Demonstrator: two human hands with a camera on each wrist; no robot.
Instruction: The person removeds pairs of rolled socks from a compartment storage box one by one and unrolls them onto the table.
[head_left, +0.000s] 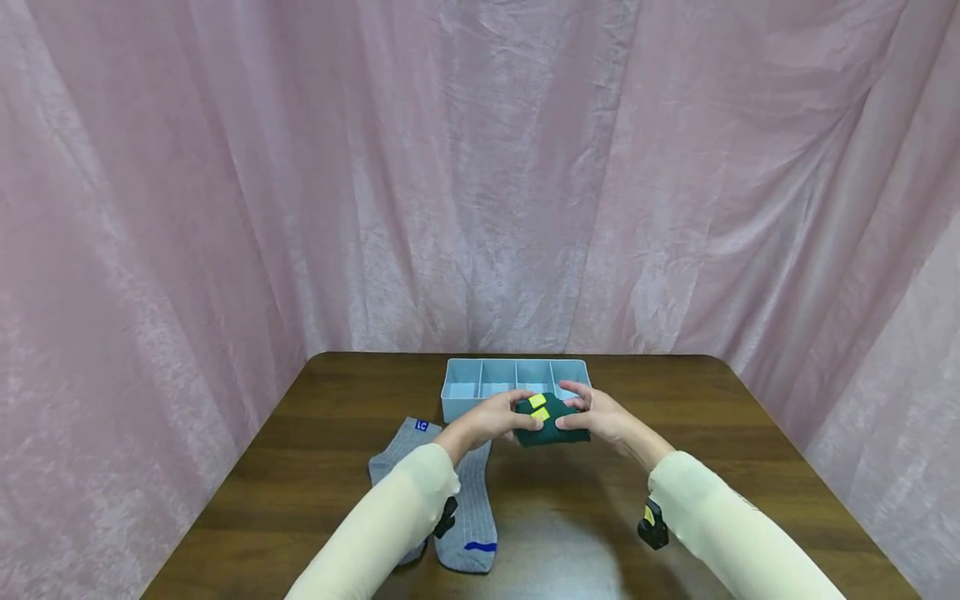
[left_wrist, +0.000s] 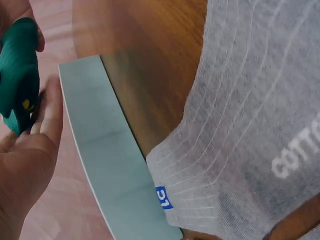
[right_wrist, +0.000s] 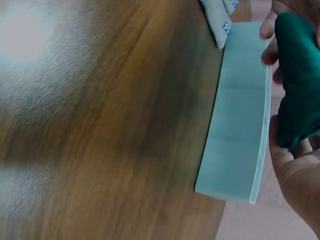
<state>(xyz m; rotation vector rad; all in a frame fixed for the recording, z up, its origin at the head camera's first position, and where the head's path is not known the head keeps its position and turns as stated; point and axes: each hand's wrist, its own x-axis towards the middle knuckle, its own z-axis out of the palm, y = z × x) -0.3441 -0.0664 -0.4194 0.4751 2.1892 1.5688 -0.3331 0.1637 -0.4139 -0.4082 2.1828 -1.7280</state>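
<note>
Both hands hold a folded dark green sock bundle point(head_left: 551, 421) with yellow tags just above the table, in front of a light blue divided tray point(head_left: 480, 387). My left hand point(head_left: 491, 418) grips its left side and my right hand point(head_left: 600, 417) grips its right side. In the left wrist view the green bundle point(left_wrist: 20, 80) sits against the fingers point(left_wrist: 50, 112), beside the tray wall point(left_wrist: 107, 160). The right wrist view shows the green bundle point(right_wrist: 297, 80) in my palm above the tray point(right_wrist: 240, 120).
A pair of grey socks point(head_left: 465, 500) with blue marks lies flat on the brown wooden table point(head_left: 750, 433) at the left front, also filling the left wrist view as grey sock point(left_wrist: 250, 125). Pink curtain point(head_left: 480, 167) surrounds the table on three sides.
</note>
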